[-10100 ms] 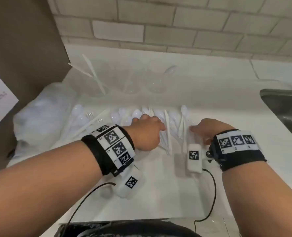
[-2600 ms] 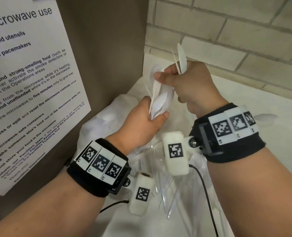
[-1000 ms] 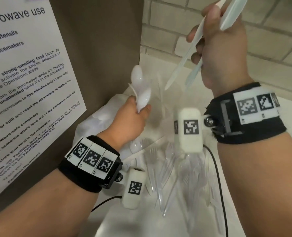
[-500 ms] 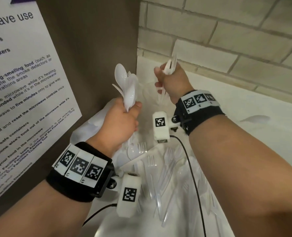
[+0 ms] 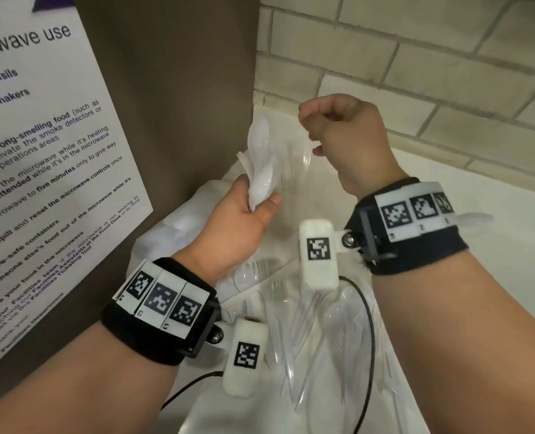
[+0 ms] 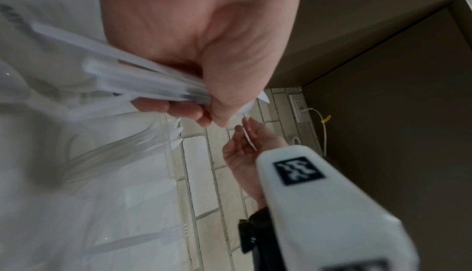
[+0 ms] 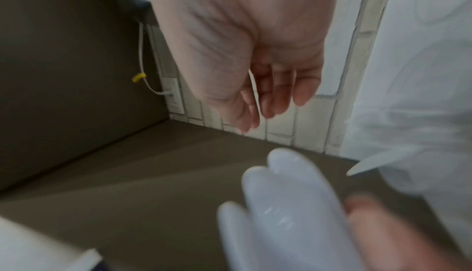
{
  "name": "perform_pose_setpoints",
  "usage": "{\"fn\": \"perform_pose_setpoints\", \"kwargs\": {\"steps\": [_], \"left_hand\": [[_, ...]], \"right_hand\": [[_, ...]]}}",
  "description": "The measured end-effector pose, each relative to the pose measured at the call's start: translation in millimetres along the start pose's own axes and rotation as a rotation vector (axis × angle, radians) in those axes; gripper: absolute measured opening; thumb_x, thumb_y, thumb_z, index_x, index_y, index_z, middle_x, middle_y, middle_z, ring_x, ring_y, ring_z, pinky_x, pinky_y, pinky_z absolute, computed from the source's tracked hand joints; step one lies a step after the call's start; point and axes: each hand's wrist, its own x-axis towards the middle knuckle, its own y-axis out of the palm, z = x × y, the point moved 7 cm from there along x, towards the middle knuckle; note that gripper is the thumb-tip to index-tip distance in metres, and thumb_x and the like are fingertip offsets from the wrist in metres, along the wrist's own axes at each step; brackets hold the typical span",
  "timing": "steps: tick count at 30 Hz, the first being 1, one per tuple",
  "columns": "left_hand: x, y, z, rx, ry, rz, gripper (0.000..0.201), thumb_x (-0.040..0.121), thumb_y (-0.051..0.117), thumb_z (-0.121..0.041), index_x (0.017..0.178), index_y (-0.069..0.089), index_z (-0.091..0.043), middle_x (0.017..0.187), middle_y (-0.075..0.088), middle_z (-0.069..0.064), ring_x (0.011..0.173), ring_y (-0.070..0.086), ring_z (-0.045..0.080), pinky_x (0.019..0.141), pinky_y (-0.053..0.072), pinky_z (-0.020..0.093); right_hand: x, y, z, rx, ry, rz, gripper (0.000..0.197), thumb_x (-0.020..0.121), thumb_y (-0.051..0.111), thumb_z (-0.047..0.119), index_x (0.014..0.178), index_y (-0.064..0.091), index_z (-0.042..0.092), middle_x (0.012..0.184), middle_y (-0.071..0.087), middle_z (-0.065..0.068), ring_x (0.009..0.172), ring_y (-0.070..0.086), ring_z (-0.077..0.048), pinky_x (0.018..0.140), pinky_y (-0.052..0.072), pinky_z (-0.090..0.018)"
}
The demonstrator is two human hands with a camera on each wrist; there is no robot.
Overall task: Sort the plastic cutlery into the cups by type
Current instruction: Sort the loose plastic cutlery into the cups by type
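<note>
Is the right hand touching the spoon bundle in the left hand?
Apart. The head view shows the right hand raised clear of the spoon bundle, with countertop visible between; the left hand alone grips it.

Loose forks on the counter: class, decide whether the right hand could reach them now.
Probably yes. The right hand hangs loosely curled above, and the forks lie uncovered below it; the left hand, gripping spoons, is off to the side.
</note>
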Motion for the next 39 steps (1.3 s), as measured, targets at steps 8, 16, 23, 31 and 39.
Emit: {"fn": "perform_pose_setpoints", "kwargs": {"steps": [8, 16, 23, 31, 39], "left_hand": [[-9, 13, -15, -0.008, 0.054, 0.076, 0.015, 0.098, 0.052, -0.026, 0.107, 0.048, -0.037, 0.083, 0.059, -0.015, 0.072, 0.055, -0.002, 0.072, 0.045, 0.022], [-13, 18, -13, -0.119, -0.004, 0.082, 0.016, 0.097, 0.055, -0.020, 0.111, 0.049, -0.025, 0.075, 0.053, -0.004, 0.060, 0.050, 0.011, 0.059, 0.046, 0.030], [-16, 21, -12, -0.174, -0.022, 0.072, 0.020, 0.099, 0.051, -0.020, 0.118, 0.050, -0.018, 0.082, 0.056, 0.000, 0.062, 0.047, 0.012, 0.062, 0.043, 0.032], [-17, 24, -16, -0.162, -0.028, 0.099, 0.015, 0.099, 0.049, -0.018, 0.113, 0.052, -0.012, 0.080, 0.055, -0.001, 0.060, 0.050, 0.010, 0.059, 0.046, 0.029], [-20, 28, -11, -0.156, -0.093, 0.098, 0.011, 0.101, 0.045, -0.023, 0.101, 0.055, -0.017, 0.077, 0.057, -0.002, 0.061, 0.054, 0.008, 0.064, 0.048, 0.030]], "right_hand": [[-39, 14, 6, -0.090, 0.007, 0.235, 0.022, 0.082, 0.075, 0.023, 0.100, 0.067, 0.012, 0.075, 0.064, 0.003, 0.059, 0.062, -0.011, 0.054, 0.057, -0.029], [-43, 12, -2, -0.108, 0.063, 0.307, 0.016, 0.087, 0.070, 0.019, 0.103, 0.068, 0.015, 0.084, 0.069, 0.001, 0.075, 0.065, -0.011, 0.068, 0.058, -0.029], [-42, 16, 1, -0.225, 0.017, 0.365, 0.011, 0.086, 0.071, 0.019, 0.096, 0.069, 0.015, 0.088, 0.070, -0.004, 0.071, 0.061, -0.007, 0.065, 0.050, -0.019], [-43, 18, -6, -0.099, 0.065, 0.358, 0.015, 0.094, 0.058, 0.013, 0.107, 0.065, 0.018, 0.085, 0.068, 0.010, 0.067, 0.061, 0.008, 0.061, 0.043, -0.006], [-37, 7, -6, 0.000, 0.033, 0.127, 0.018, 0.095, 0.056, 0.009, 0.100, 0.072, 0.016, 0.083, 0.070, 0.009, 0.065, 0.062, 0.007, 0.063, 0.047, -0.009]]}}
